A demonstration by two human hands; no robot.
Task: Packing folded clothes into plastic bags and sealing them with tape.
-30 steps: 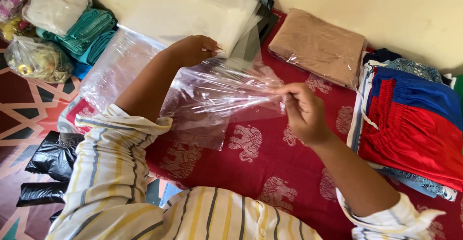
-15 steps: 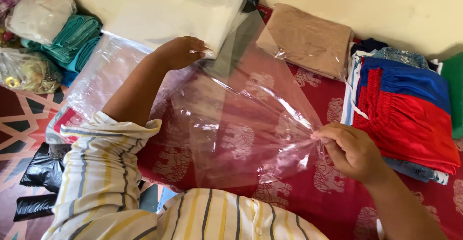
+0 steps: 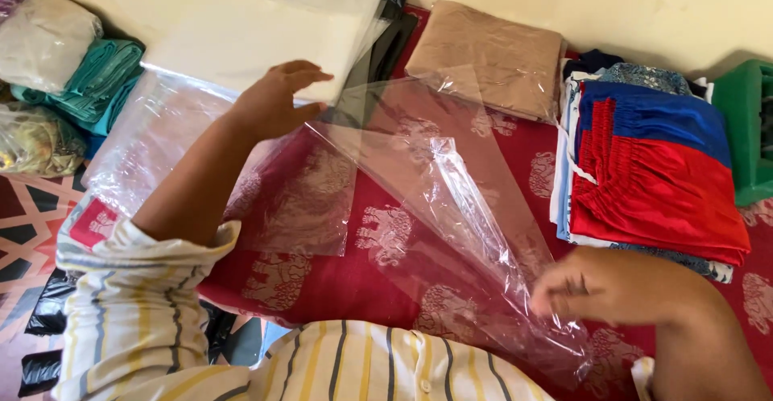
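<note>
My right hand (image 3: 600, 287) is closed on one end of a clear plastic bag (image 3: 435, 200), low over the red elephant-print cloth (image 3: 338, 284); the hand is blurred. The bag stretches diagonally up and left toward my left hand (image 3: 274, 101). That hand has its fingers spread at the near edge of a stack of clear plastic bags (image 3: 241, 35), right beside the bag's upper corner. I cannot see a firm pinch on the bag there. Another loose clear sheet (image 3: 161, 135) lies under my left forearm.
A tan folded garment in plastic (image 3: 483, 55) lies at the back. A stack of red and blue folded clothes (image 3: 652, 175) sits right, next to a green crate (image 3: 749, 135). Teal folded cloth (image 3: 97, 79) and bagged items (image 3: 32, 139) lie left, black bags (image 3: 48, 312) lower left.
My right hand has pulled the bag's end down and right, toward my body. My left hand, which pinched the other corner, has spread its fingers. The bag now lies lower and longer.
</note>
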